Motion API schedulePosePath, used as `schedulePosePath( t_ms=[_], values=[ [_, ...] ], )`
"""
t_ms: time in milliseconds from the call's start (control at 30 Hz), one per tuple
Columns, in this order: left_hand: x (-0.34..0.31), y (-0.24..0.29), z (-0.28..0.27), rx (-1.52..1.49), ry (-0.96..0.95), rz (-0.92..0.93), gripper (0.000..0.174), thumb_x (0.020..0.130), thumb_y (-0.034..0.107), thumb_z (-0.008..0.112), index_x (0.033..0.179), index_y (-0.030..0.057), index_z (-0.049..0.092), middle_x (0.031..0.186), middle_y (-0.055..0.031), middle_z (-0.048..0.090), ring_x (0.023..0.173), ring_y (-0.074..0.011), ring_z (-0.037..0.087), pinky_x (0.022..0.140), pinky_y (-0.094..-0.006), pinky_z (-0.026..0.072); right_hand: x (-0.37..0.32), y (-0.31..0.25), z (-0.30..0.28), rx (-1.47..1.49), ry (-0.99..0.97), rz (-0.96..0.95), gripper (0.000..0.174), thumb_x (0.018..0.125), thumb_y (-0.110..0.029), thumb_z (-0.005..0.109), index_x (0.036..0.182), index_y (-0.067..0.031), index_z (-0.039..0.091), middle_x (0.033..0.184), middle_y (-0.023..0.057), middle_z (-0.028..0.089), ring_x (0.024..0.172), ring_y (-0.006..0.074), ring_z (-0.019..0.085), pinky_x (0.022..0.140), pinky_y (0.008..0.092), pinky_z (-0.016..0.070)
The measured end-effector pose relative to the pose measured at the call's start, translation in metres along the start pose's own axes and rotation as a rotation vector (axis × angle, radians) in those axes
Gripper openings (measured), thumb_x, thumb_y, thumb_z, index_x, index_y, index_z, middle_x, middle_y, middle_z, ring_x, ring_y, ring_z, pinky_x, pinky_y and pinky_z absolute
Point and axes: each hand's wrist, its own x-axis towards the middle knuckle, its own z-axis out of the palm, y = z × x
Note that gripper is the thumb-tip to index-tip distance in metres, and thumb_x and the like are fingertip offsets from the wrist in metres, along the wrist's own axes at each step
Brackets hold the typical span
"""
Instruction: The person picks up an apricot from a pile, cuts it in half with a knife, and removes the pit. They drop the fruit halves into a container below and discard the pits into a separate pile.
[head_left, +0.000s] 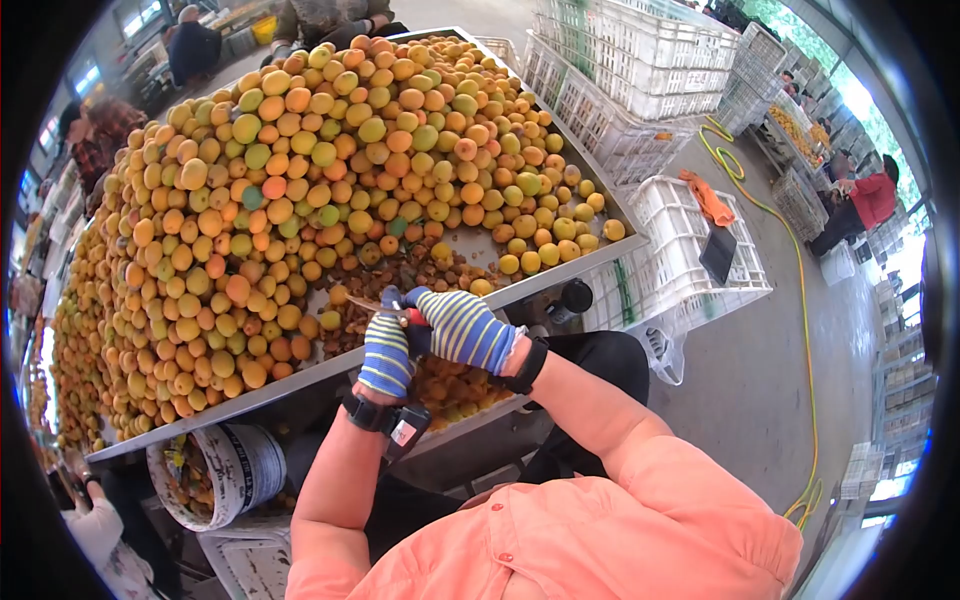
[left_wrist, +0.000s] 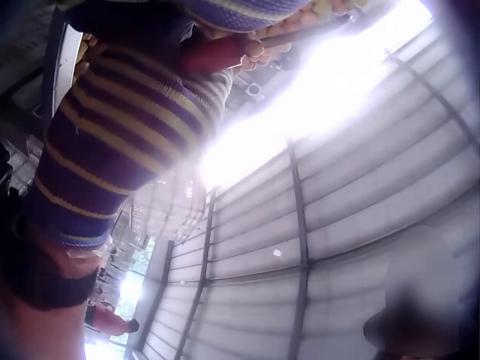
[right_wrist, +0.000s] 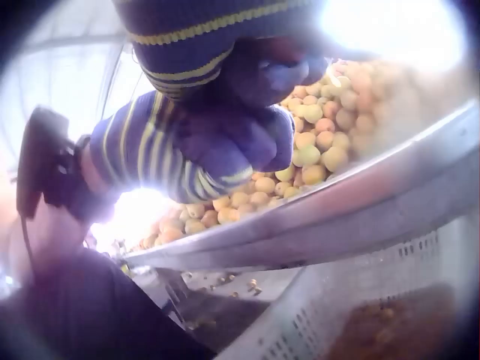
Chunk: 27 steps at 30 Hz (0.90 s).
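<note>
Both hands wear blue-and-yellow striped gloves, close together over the tray's near edge in the head view. My right hand [head_left: 468,328] grips the red handle [head_left: 415,317] of a tool whose thin metal blade [head_left: 372,303] points left. The left wrist view also shows this right hand [left_wrist: 127,135] and red handle [left_wrist: 214,55]. My left hand [head_left: 387,352] is just left of the handle; in the right wrist view its fingers [right_wrist: 251,142] look curled, but whatever lies inside them is hidden. Orange and yellow-green fruit [head_left: 290,150] is heaped beyond the hands.
The metal tray rim [head_left: 560,275] runs beneath the hands. Brown scraps [head_left: 440,272] lie near them. A white bucket [head_left: 250,465] stands lower left. Crates [head_left: 640,130], a phone-like dark slab [head_left: 718,254] and a yellow hose [head_left: 808,350] are at right. Several people are around.
</note>
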Motion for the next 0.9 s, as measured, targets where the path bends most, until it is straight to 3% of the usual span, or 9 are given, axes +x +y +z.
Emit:
schedulePosePath(
  t_ms=[200, 233, 300, 333, 400, 467, 567, 700, 900],
  values=[
    [-0.018, 0.000, 0.021, 0.044, 0.016, -0.016, 0.023, 0.095, 0.028, 0.049, 0.091, 0.0075, 0.058, 0.084, -0.0044, 0.063, 0.072, -0.0154, 0.060, 0.061, -0.0268, 0.0514, -0.001, 0.003, -0.011, -0.081, -0.119, -0.071, 0.021, 0.085, -0.019, 0.060, 0.096, -0.0026, 0.054, 0.070, 0.0192, 0.063, 0.068, 0.0376, 0.064, 0.057, 0.0436, 0.0487],
    [-0.006, -0.011, -0.007, 0.133, -0.237, 0.087, 0.022, 0.095, 0.027, 0.048, 0.096, 0.0075, 0.059, 0.089, -0.0043, 0.063, 0.077, -0.0153, 0.061, 0.064, -0.0264, 0.0530, -0.004, -0.001, -0.012, -0.119, -0.141, -0.116, 0.019, 0.086, -0.019, 0.058, 0.097, -0.0029, 0.053, 0.069, 0.0189, 0.062, 0.068, 0.0371, 0.064, 0.056, 0.0432, 0.0486],
    [-0.009, -0.011, -0.011, 0.466, -0.206, 0.266, 0.020, 0.094, 0.026, 0.050, 0.102, 0.0081, 0.057, 0.093, -0.0051, 0.063, 0.080, -0.0155, 0.063, 0.068, -0.0288, 0.0562, -0.011, -0.010, -0.011, -0.103, -0.096, -0.116, 0.023, 0.079, -0.017, 0.063, 0.096, -0.0045, 0.053, 0.071, 0.0172, 0.063, 0.067, 0.0377, 0.062, 0.058, 0.0432, 0.0489],
    [-0.009, -0.011, -0.012, 0.482, -0.146, 0.250, 0.021, 0.094, 0.025, 0.051, 0.104, 0.0082, 0.056, 0.093, -0.0053, 0.063, 0.080, -0.0155, 0.064, 0.068, -0.0292, 0.0569, -0.015, -0.008, -0.003, -0.046, 0.031, -0.082, 0.021, 0.081, -0.017, 0.063, 0.094, -0.0043, 0.054, 0.068, 0.0145, 0.062, 0.063, 0.0334, 0.062, 0.056, 0.0411, 0.0482],
    [-0.025, 0.007, 0.021, -0.087, 0.148, -0.198, 0.021, 0.095, 0.025, 0.049, 0.104, 0.0076, 0.056, 0.089, -0.0054, 0.063, 0.076, -0.0151, 0.063, 0.063, -0.0274, 0.0552, -0.017, 0.000, 0.019, 0.197, 0.314, 0.019, 0.019, 0.083, -0.019, 0.064, 0.089, -0.0040, 0.054, 0.064, 0.0108, 0.059, 0.056, 0.0257, 0.058, 0.053, 0.0375, 0.0460],
    [-0.011, 0.001, 0.007, 0.044, 0.065, -0.047, 0.018, 0.095, 0.021, 0.049, 0.100, 0.0074, 0.059, 0.087, -0.0055, 0.062, 0.071, -0.0164, 0.061, 0.056, -0.0274, 0.0508, -0.010, 0.005, 0.036, 0.568, 0.617, 0.152, 0.023, 0.084, -0.023, 0.067, 0.082, -0.0041, 0.053, 0.059, 0.0087, 0.054, 0.051, 0.0189, 0.049, 0.051, 0.0345, 0.0430],
    [-0.007, -0.001, -0.006, 0.676, -0.161, 0.370, 0.016, 0.094, 0.018, 0.050, 0.098, 0.0070, 0.061, 0.086, -0.0047, 0.063, 0.070, -0.0174, 0.060, 0.060, -0.0275, 0.0485, 0.003, 0.023, 0.019, 0.881, 0.512, 0.562, 0.029, 0.082, -0.023, 0.071, 0.075, -0.0028, 0.052, 0.060, 0.0050, 0.050, 0.055, 0.0141, 0.040, 0.052, 0.0326, 0.0405],
    [-0.045, 0.006, 0.027, 0.956, -0.240, 0.002, 0.017, 0.092, 0.018, 0.055, 0.099, 0.0033, 0.060, 0.081, -0.0044, 0.062, 0.074, -0.0159, 0.055, 0.070, -0.0309, 0.0468, 0.028, 0.038, 0.007, 0.510, 0.476, 0.279, 0.036, 0.079, -0.030, 0.075, 0.087, 0.0019, 0.060, 0.069, 0.0105, 0.062, 0.061, 0.0178, 0.054, 0.061, 0.0318, 0.0477],
    [-0.041, -0.012, 0.003, 1.602, -0.343, 0.305, 0.029, 0.091, 0.027, 0.060, 0.106, 0.0017, 0.060, 0.092, -0.0153, 0.066, 0.085, -0.0289, 0.062, 0.078, -0.0351, 0.0481, 0.080, 0.086, -0.060, -0.131, 0.469, 0.402, 0.038, 0.079, -0.032, 0.071, 0.101, -0.0031, 0.061, 0.084, 0.0207, 0.065, 0.081, 0.0382, 0.063, 0.073, 0.0441, 0.0495]
  ],
)
